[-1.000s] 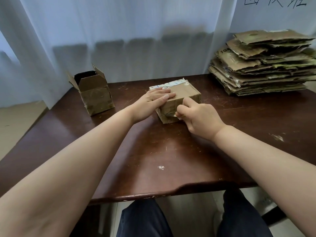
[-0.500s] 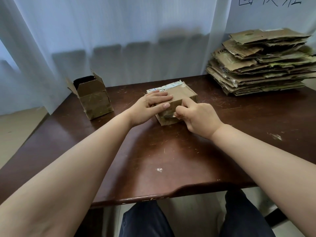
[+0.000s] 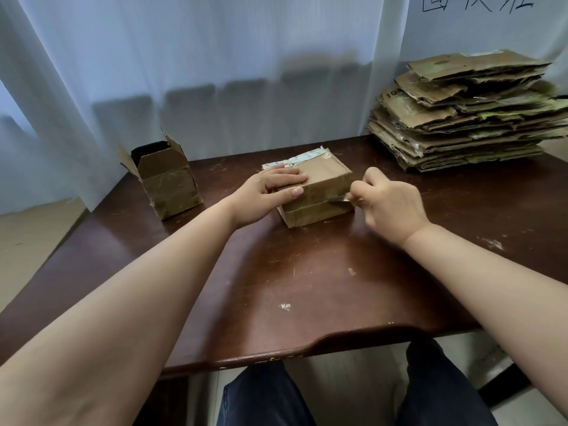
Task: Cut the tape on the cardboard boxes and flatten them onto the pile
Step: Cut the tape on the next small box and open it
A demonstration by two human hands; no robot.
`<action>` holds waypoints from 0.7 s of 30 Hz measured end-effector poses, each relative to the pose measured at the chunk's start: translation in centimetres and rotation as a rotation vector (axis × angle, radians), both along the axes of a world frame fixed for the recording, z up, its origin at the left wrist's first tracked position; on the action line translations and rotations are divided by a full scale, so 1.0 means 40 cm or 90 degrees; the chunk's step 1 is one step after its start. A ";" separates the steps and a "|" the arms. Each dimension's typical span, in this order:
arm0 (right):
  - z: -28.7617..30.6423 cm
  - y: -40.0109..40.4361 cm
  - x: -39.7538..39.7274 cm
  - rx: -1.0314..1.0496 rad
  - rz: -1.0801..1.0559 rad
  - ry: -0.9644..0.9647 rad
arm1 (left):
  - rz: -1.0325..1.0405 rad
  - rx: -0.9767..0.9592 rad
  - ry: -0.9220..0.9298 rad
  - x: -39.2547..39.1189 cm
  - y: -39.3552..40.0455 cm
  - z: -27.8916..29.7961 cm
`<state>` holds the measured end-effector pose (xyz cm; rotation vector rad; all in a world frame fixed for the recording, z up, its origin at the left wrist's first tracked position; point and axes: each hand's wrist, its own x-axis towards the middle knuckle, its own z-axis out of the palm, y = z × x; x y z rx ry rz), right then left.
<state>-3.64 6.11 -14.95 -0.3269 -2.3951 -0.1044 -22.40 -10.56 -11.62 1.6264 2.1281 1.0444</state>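
A flat, taped cardboard box (image 3: 325, 176) with a white label on its far edge lies in the middle of the dark wooden table (image 3: 307, 272). My left hand (image 3: 270, 192) rests on the box's left side, fingers straight on top and the thumb along the front edge. At the box's right front corner my right hand (image 3: 387, 201) pinches a strip of tape (image 3: 336, 200) that runs along the front face seam. A pile of flattened cardboard (image 3: 467, 112) stands at the table's far right corner.
A small cardboard box (image 3: 167, 179) with open flaps stands upright at the far left of the table. A white curtain hangs close behind the table. Small scraps of tape lie on the near tabletop. My legs show below the front edge.
My right hand has moved from the middle of the box's front face to its right corner, drawing the tape strip off along the seam. My left hand stays on the box.
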 end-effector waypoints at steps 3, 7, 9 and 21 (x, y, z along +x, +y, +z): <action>-0.004 0.030 0.026 -0.030 -0.044 0.005 | 0.001 0.002 -0.004 0.002 0.002 0.000; -0.011 0.048 0.047 -0.062 -0.059 0.009 | -0.007 -0.011 0.001 0.004 0.002 0.010; -0.020 0.054 0.055 -0.084 -0.074 0.016 | -0.024 -0.038 0.013 -0.002 0.003 0.026; -0.019 0.011 0.040 -0.391 -0.059 -0.009 | 0.014 -0.061 0.205 0.017 0.070 0.057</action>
